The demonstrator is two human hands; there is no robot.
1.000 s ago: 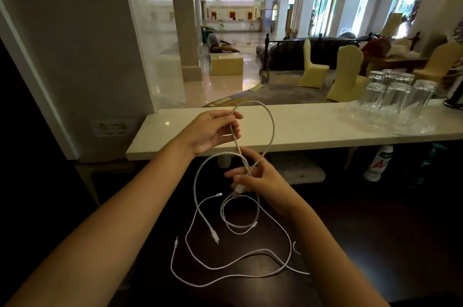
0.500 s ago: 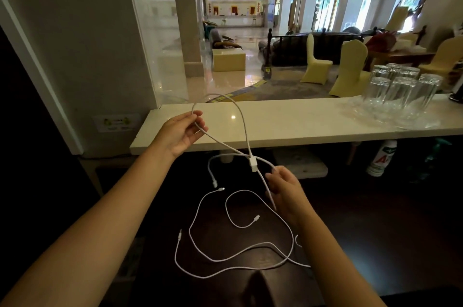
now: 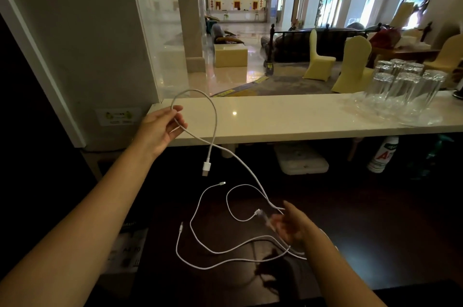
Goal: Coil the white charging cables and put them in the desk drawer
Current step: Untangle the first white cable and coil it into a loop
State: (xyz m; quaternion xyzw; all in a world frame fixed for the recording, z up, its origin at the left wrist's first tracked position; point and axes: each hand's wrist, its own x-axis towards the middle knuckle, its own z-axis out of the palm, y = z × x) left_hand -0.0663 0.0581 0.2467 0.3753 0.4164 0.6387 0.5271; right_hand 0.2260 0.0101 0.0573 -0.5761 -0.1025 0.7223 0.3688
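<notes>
My left hand (image 3: 160, 129) is raised at the left end of the white counter and pinches a white charging cable (image 3: 215, 116). The cable arches up in a loop, and its USB plug (image 3: 206, 168) dangles below. The same cable runs down to the right into my right hand (image 3: 290, 226), which is blurred and low over the dark desk, with its fingers around the cable. More white cable (image 3: 220, 251) lies in loose curves on the dark desk (image 3: 375, 231), with small plugs showing at its ends. No drawer is in view.
A white counter (image 3: 288, 116) runs across behind the desk, with several upturned drinking glasses (image 3: 406, 91) at its right end. Under it stand a white box (image 3: 300, 161) and a bottle (image 3: 383, 154). A printed paper (image 3: 127, 246) lies at the desk's left.
My hands have moved apart: the left went left and up with the loop, the right slid down along the cable toward the desk. The USB plug has dropped out of my right hand and hangs free.
</notes>
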